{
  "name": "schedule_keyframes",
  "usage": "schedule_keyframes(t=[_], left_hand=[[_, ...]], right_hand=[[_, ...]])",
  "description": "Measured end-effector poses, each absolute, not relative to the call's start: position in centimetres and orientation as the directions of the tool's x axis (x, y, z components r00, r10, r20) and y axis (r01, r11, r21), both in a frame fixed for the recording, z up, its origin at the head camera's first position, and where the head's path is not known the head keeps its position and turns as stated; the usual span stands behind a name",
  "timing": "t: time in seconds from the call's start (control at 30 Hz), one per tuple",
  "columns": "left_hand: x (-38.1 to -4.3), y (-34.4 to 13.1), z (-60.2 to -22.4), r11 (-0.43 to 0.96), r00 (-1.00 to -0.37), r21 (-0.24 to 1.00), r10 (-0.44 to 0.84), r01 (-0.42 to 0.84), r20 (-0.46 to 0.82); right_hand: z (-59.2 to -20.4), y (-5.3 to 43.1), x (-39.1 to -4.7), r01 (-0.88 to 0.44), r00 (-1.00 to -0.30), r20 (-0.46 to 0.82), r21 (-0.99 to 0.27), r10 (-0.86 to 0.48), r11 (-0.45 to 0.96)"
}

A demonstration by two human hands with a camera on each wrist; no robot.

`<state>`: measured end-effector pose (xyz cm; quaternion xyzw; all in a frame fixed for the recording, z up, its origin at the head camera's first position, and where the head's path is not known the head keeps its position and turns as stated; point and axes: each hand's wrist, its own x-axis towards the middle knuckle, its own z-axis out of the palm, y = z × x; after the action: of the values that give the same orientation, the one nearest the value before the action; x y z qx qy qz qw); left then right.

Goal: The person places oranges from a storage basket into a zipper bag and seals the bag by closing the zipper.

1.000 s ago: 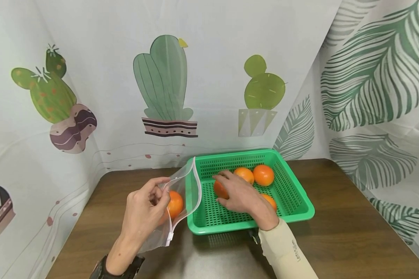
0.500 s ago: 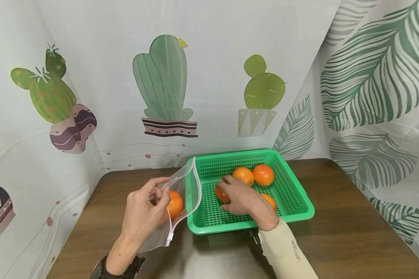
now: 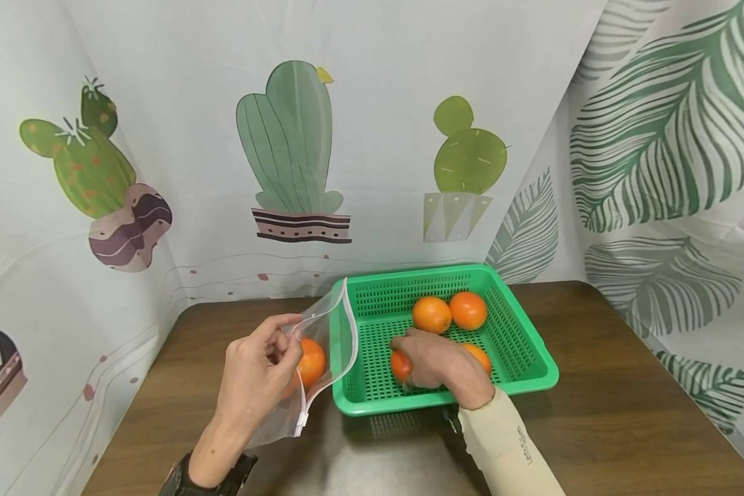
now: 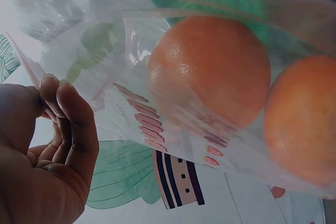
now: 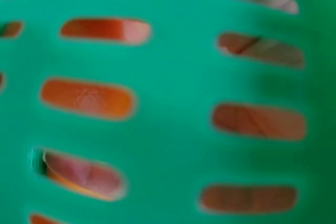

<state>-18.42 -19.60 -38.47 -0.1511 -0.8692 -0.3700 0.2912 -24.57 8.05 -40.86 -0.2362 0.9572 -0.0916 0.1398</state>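
My left hand [image 3: 257, 375] pinches the edge of a clear zip bag [image 3: 341, 344] between thumb and fingertips, and the bag's mouth gapes toward the basket. Inside the bag lie two oranges [image 4: 210, 72], seen side by side in the left wrist view. In the green basket [image 3: 397, 406], my right hand [image 3: 430, 358] curls its fingers round an orange [image 3: 400, 366] near the front wall. The right wrist view looks through the basket's slots, where bits of fingers and orange peel show. A further orange [image 3: 479, 357] is partly covered by the right hand.
Two oranges, one in front of the back wall [image 3: 432, 315] and one right of it [image 3: 468, 311], rest in the basket. The basket stands on a brown wooden table [image 3: 620, 413]. A cactus-print cloth [image 3: 384, 138] hangs behind; a white zip slider [image 3: 302, 421] is on the bag.
My right hand has drawn toward the basket's near side, and the orange under its fingers has shifted the same way. The left hand and the bag stay in place.
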Motion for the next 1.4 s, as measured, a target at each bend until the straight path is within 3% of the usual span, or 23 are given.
schedule_keyframes(t=[0.73, 1.4], left_hand=[[-18.4, -19.5, -38.5, 0.677, -0.782, 0.557, 0.046, 0.482, 0.621], [-18.4, -19.5, -38.5, 0.672, -0.783, 0.557, 0.054, 0.488, 0.62]], right_hand=[[-40.7, 8.2, -24.5, -0.485, -0.838, -0.165, -0.215, -0.521, 0.848], [-39.7, 8.4, -24.0, -0.5, -0.837, -0.081, -0.288, -0.541, 0.817]])
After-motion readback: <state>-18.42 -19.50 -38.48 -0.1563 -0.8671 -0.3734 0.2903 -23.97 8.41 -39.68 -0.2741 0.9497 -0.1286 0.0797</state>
